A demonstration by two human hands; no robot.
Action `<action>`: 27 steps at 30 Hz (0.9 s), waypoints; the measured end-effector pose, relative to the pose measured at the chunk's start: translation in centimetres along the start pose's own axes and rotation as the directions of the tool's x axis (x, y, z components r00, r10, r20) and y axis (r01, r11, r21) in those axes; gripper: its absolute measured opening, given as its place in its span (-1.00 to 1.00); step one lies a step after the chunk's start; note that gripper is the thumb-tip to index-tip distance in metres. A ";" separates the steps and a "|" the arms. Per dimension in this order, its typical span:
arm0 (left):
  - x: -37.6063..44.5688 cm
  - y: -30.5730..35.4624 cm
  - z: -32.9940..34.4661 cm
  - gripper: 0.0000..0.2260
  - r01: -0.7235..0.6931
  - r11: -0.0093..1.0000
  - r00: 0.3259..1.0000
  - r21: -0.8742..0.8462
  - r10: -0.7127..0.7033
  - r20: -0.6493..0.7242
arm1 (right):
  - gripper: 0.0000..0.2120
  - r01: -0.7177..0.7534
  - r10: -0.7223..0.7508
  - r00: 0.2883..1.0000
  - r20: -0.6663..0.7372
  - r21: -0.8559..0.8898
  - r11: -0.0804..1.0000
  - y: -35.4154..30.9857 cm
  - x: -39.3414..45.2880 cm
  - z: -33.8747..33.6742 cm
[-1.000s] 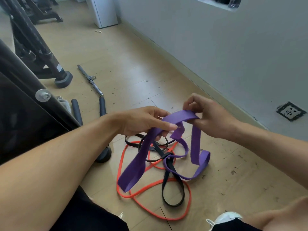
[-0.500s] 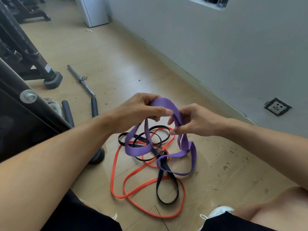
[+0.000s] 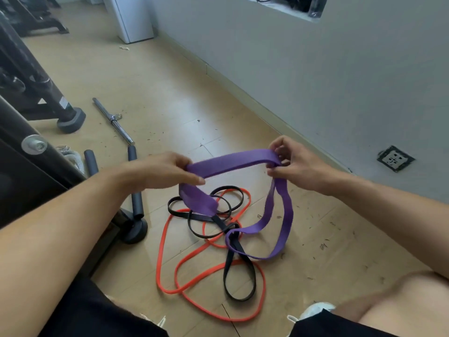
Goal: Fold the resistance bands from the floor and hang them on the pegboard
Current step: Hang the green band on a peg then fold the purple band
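The purple resistance band (image 3: 233, 162) is held above the floor, a flat stretch of it spanning between the two hands. The left hand (image 3: 160, 172) grips one end of that stretch, fingers curled over the band and the thumb lying along its lower edge; from there the band drops in a broad fold toward the floor. The right hand (image 3: 295, 162) pinches the other end with bent fingers, and below it two strands of the band hang down in a long loop whose bottom lies on the wooden floor (image 3: 170, 98).

Beneath the hands, a thin orange resistance band (image 3: 170, 292) sprawls in wide curves on the floor, tangled with a black resistance band (image 3: 239, 299) that crosses it in several loops. The purple loop's lower end rests among these.

To the left, a chrome bar (image 3: 114, 121) with dark grips lies on the floor beside the black frame of a gym machine (image 3: 36, 98). A wall socket (image 3: 394, 158) sits low on the grey wall (image 3: 315, 81) at right.
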State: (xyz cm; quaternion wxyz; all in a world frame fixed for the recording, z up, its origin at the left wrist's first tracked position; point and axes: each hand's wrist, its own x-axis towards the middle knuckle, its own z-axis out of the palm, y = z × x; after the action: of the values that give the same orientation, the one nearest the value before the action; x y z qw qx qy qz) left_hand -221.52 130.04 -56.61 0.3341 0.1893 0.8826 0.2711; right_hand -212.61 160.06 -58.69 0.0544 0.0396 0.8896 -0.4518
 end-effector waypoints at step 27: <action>-1.2 5.5 3.4 -0.74 -0.568 0.794 0.801 -0.216 0.472 -0.369 | -0.38 0.044 -0.072 0.961 0.266 0.111 0.993 -1.4 -0.3 2.3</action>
State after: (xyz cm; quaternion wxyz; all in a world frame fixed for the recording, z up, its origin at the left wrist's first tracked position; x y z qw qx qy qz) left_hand -217.47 134.93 -54.81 0.1351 0.3282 0.7796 0.5161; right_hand -212.36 157.39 -58.89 0.1595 -0.0455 0.8500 -0.4999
